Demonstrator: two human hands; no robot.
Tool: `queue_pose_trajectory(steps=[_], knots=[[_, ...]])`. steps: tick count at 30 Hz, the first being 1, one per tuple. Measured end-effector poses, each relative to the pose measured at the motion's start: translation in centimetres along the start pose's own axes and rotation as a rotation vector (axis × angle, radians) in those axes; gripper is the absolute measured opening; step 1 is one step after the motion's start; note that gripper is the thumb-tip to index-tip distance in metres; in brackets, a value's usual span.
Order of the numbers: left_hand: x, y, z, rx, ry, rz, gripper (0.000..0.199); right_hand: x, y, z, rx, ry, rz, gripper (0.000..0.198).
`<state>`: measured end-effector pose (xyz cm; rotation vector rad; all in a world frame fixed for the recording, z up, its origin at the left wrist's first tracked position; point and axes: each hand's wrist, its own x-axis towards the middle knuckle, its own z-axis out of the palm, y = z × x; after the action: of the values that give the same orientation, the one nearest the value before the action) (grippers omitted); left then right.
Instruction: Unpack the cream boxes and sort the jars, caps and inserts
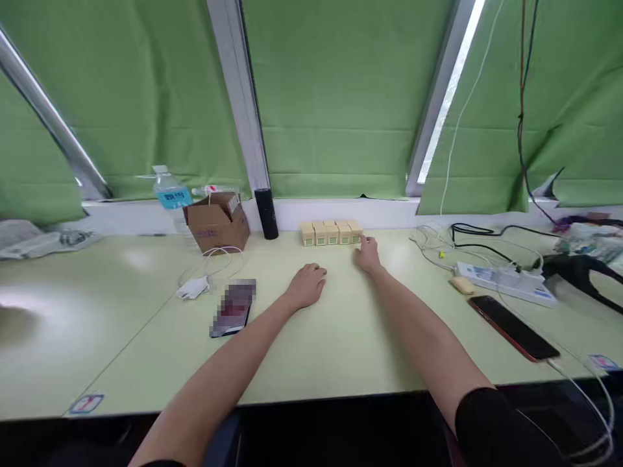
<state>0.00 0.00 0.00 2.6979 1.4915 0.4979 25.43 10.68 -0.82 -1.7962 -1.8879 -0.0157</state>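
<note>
A row of several small tan cardboard boxes (332,232) stands side by side near the back of the table, each with a green-edged label on its front. At the right end of the row, my right hand (368,253) has its curled fingers at the front right corner of the last small box (354,228). The exact finger contact is partly hidden by the hand. My left hand (306,285) rests palm down on the table, in front of the row, its fingers loosely stretched and slightly apart. It holds nothing.
Left of the row stand a black cylinder (266,214), an opened brown carton (219,224) and a plastic bottle (170,188). A phone (233,308) and white charger (193,287) lie nearer. At right are a power strip (506,283), cables and another phone (513,327).
</note>
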Motion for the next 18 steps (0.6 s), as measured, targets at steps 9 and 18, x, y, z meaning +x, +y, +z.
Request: queue_pose_trajectory(steps=[9,18], knots=[[-0.2,-0.4,0.4,-0.002,0.036,0.020,0.031,0.0,-1.0,0.2,-0.008,-0.040,-0.046,0.064],[0.2,-0.1,0.6,-0.009,0.040,0.005,0.031,3.6,-1.0,-0.2,-0.027,-0.092,0.176,0.090]])
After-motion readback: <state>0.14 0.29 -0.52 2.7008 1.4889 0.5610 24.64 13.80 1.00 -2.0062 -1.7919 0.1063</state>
